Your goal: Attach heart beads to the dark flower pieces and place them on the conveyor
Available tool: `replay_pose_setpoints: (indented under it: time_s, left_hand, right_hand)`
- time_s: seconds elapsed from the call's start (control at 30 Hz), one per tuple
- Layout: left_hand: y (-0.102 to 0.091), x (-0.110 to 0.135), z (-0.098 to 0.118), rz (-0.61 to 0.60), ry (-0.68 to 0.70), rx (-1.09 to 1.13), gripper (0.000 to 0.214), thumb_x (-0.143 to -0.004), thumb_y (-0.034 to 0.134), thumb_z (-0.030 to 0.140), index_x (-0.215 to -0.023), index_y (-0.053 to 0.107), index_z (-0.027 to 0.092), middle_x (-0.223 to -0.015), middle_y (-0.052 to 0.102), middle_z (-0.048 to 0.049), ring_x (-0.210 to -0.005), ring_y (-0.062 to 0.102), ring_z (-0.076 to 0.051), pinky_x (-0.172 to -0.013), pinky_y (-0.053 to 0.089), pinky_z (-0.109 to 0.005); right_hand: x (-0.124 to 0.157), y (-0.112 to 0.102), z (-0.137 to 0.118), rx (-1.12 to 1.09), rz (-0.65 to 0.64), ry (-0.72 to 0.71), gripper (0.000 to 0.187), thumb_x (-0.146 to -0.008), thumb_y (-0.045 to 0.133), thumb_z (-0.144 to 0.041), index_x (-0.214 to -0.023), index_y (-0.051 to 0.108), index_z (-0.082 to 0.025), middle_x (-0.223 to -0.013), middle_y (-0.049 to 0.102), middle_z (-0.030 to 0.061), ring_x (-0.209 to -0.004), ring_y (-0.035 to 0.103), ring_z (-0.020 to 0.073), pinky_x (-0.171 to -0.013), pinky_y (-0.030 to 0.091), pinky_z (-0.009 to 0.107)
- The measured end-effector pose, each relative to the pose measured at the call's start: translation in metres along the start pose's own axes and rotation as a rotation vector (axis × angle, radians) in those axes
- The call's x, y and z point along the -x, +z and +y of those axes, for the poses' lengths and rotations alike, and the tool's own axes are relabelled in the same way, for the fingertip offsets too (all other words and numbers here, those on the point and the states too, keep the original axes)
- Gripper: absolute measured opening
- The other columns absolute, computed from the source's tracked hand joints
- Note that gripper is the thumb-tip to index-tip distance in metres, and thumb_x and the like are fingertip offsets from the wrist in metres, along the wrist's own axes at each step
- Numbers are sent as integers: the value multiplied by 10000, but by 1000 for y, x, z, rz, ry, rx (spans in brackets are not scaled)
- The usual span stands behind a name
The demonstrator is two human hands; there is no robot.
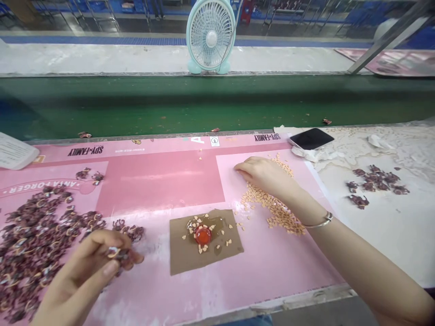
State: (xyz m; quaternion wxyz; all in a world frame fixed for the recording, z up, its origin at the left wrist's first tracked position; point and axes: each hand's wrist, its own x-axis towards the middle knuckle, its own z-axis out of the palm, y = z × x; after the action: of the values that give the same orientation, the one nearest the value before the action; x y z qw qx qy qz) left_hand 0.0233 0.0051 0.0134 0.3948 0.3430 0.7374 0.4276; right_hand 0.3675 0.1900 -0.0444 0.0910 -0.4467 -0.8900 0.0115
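Note:
Between the thumb and fingers of my left hand (91, 271) is a small dark maroon figure (124, 257) with a pale band. That hand is beside a large heap of similar maroon figures (37, 244) on the left. My right hand (260, 174) is above the pink mat (163, 181), at the edge of a pile of small beige pieces (282, 215). Its fingers are bent together with the tips turned away, so anything in them is hidden. Between the hands lies a brown card (183, 260) with a red round cap (203, 235), clear wet liquid and several beige pieces on it.
A green conveyor belt (152, 104) runs behind the mat, and a mint-coloured fan (211, 38) stands beyond it. At the right are a black phone (312, 138), crumpled tissue (316, 155) and a smaller group of maroon figures (377, 181). A white container (15, 151) is at far left.

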Motion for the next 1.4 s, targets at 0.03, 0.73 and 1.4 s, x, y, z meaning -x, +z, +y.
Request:
replay_pose_setpoints:
  time_s: [0.03,0.73,1.4]
  left_hand:
    - [2,3,-2,-1,-1,-10,141,-537,770,542,-656,720,485,-692,679,-45,-670,680,-395,-585,562,-538]
    - [75,47,-28,-224,739,-141,234,-929,622,167,-991,692,381,-766,710,-43,-641,695,-217,-502,588,-337]
    - [64,43,-36,-215,823,-286,186,-978,566,28,-1035,643,188,-931,667,-12,-891,660,-90,-846,546,-128]
  right_hand:
    - [-1,-1,-1,-13,-11,-12,249,-907,540,-66,-917,753,-196,-829,751,72,-771,660,213,-698,479,343]
    - [75,-31,-168,-804,292,-114,147,-1007,570,-110,-1031,650,-231,-867,784,5,-795,758,137,-786,647,232]
    - [83,-8,-167,-579,370,278,163,-927,646,-97,-914,604,-254,-804,746,-50,-662,701,79,-469,480,127]
